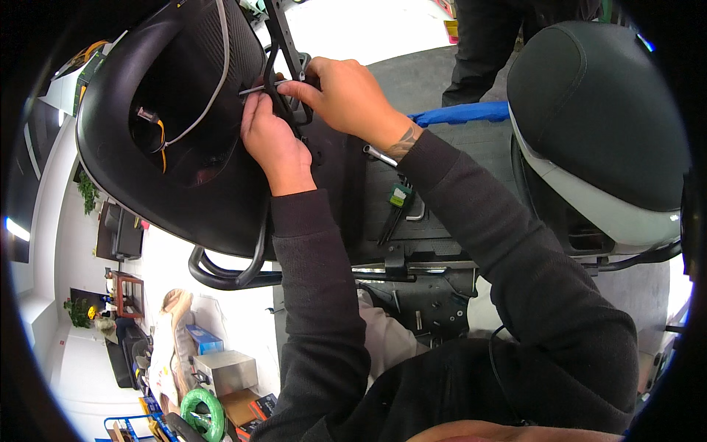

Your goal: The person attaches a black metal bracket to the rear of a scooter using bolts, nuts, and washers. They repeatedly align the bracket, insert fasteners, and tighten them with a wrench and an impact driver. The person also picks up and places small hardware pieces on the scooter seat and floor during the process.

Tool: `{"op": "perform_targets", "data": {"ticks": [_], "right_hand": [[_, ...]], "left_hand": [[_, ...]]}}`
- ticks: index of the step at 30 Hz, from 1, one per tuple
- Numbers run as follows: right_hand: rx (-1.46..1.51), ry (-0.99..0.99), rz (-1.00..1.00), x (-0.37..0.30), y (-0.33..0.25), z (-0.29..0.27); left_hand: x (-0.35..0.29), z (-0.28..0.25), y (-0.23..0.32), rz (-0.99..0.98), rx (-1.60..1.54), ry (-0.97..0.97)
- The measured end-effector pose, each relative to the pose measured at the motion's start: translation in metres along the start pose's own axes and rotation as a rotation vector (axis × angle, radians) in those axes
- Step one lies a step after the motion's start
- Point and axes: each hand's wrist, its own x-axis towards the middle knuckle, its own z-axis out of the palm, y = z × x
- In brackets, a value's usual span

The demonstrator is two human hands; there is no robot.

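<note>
Both hands are close together at a black metal bracket (285,37) beside the black front panel (169,206) of a scooter. My left hand (276,144) is closed, its fingertips pinching a thin silver metal rod (254,90). From the right, my right hand (350,96) reaches over and is closed too, its thumb lying along the rod near the bracket. Its other fingertips are partly hidden behind the bracket. Whether the rod is a hex key or a bolt cannot be made out. A pale cable (222,66) with a connector (147,115) hangs across the panel.
On the scooter's footboard lie a silver socket wrench (381,156), a hex key set in a green holder (398,197) and a loose hex key (418,214). The seat (596,110) stands at right. Another person's dark-trousered leg (482,51) is beyond. Loose bolts (418,320) lie below.
</note>
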Motion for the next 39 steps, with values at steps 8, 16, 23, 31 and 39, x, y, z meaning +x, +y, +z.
{"op": "perform_targets", "data": {"ticks": [8, 16, 23, 31, 39], "right_hand": [[-0.058, 0.001, -0.068, -0.002, -0.003, -0.003], [-0.038, 0.010, -0.064, -0.008, -0.007, 0.001], [0.003, 0.064, -0.033, -0.003, -0.005, 0.005], [-0.005, 0.017, -0.020, -0.004, -0.002, 0.002], [-0.127, -0.192, 0.081, 0.006, 0.002, -0.030]], "left_hand": [[-0.005, 0.006, 0.001, 0.058, 0.046, 0.057], [-0.004, 0.006, 0.003, 0.071, 0.079, 0.083], [-0.004, 0.005, 0.005, 0.054, 0.099, 0.041], [-0.002, 0.001, 0.004, 0.035, 0.092, 0.025], [-0.013, 0.012, -0.004, 0.092, 0.311, 0.050]]}}
